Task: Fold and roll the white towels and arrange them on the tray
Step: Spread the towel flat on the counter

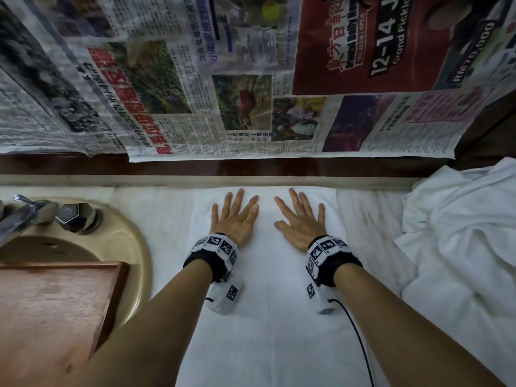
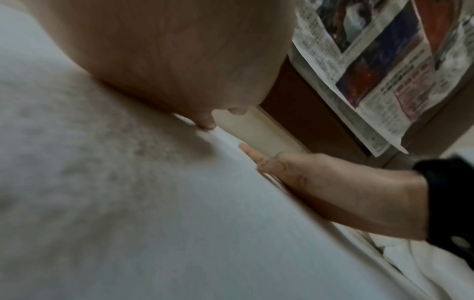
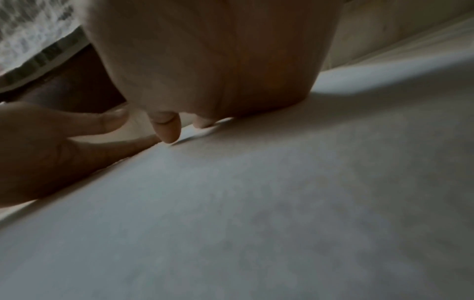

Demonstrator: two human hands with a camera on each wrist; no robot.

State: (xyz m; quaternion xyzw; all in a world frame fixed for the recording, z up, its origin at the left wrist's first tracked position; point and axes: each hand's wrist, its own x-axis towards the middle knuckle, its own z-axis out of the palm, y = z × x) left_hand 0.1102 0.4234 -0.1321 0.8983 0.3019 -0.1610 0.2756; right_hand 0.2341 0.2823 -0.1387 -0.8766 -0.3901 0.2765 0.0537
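While both hands lie flat with fingers spread, the left hand [image 1: 234, 219] and right hand [image 1: 300, 222] press the folded white towel [image 1: 268, 317] at the table's far edge, beside the wooden tray [image 1: 53, 308].

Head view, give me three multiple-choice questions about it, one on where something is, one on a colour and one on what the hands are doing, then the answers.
1. Where is the wooden tray?
A. Left of the flat towel, over the sink
B. On the crumpled towels
C. Against the newspaper

2. What colour is the flat towel?
A. Blue
B. White
C. Brown

3. What are the hands doing?
A. Each holds a rolled towel
B. Both lie flat with fingers spread on the towel
C. Both lift the tray

Answers:
1 A, the tray sits at the left across the sink rim.
2 B, it is white like the crumpled towels on the right.
3 B, the left hand and right hand press palms down on it.
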